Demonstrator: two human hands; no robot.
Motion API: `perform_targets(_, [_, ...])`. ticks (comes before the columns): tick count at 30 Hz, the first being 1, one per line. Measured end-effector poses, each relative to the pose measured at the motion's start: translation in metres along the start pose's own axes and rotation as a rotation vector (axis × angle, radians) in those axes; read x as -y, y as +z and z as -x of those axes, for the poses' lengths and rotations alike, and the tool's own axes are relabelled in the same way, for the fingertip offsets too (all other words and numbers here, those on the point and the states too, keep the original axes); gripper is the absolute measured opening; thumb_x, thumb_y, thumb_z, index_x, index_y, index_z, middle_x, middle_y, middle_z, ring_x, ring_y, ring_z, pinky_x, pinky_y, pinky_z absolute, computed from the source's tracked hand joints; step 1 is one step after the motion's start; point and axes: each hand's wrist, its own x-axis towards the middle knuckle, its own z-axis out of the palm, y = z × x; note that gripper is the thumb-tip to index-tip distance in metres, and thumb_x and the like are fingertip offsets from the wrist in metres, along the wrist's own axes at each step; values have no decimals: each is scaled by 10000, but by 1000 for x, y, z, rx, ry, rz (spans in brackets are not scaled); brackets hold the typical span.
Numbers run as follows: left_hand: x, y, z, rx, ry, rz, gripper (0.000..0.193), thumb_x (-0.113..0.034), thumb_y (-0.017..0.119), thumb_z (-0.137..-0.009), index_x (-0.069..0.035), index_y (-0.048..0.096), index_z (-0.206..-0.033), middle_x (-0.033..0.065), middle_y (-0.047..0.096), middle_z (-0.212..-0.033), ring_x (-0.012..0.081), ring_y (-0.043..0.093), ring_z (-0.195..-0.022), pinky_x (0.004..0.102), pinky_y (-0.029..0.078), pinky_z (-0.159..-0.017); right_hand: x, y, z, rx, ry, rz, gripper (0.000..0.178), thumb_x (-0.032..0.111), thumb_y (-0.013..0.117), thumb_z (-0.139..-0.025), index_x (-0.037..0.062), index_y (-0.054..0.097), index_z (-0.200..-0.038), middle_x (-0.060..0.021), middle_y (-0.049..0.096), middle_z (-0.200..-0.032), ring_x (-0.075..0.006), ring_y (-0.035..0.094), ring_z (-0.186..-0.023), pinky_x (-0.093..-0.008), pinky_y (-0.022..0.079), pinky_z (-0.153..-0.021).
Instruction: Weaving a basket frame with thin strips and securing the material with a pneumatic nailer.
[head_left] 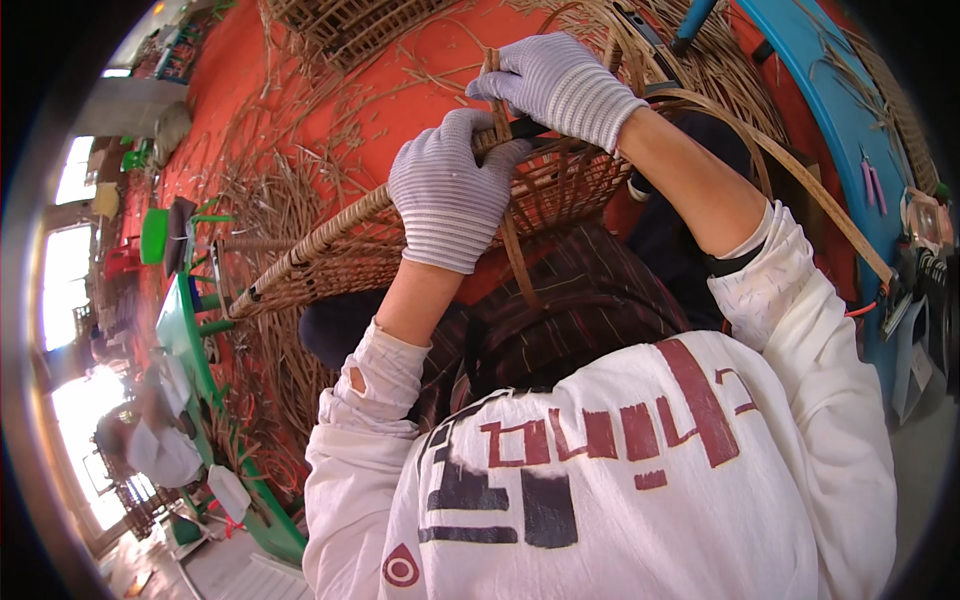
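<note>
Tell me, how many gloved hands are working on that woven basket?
2. The left hand grips the woven basket rim at centre; the right hand holds a cane strip just above. None seem hidden.

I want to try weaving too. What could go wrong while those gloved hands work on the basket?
The long loose cane strip arcs out past the right hand; it might spring back or snag the sleeve. The left hand grips the basket rim, so a slip could tilt the basket. Cane scraps litter the red floor and could trip someone.
</note>
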Motion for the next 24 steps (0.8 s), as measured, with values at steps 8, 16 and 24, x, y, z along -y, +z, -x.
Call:
perform_targets(8, [-6, -2, -1, -128, 50, 79, 376, -253, 848, -693, -91, 691, -993, 83, 695, -914, 288, 648, -762, 389, 491, -700, 1, -3, -26, 234, -79, 232, 452, 449, 497, -992, 89, 744, -875, -129, 699, -784, -285, 690, -770, -418, 551, -773])
perform_targets(16, [-4, -5, -2, -2, 22, 94, 256, -237, 782, -759, -126, 736, -985, 59, 713, -960, 284, 661, -823, 386, 470, -792, 6, 7, -37, 401, -214, 371, 474, 486, 501, -974, 83, 750, -995, -194, 707, -903, -352, 688, -845, -436, 554, -803])
perform_targets(24, [-8, -17, -19, 346, -241, 174, 234, -291, 712, -851, -152, 739, -1038, 93, 707, -862, 325, 652, -823, 405, 465, -835, -21, -1, 3, -305, -219, 50, 298, 371, 573, -957, 116, 727, -964, -87, 699, -809, -297, 671, -805, -405, 525, -773])
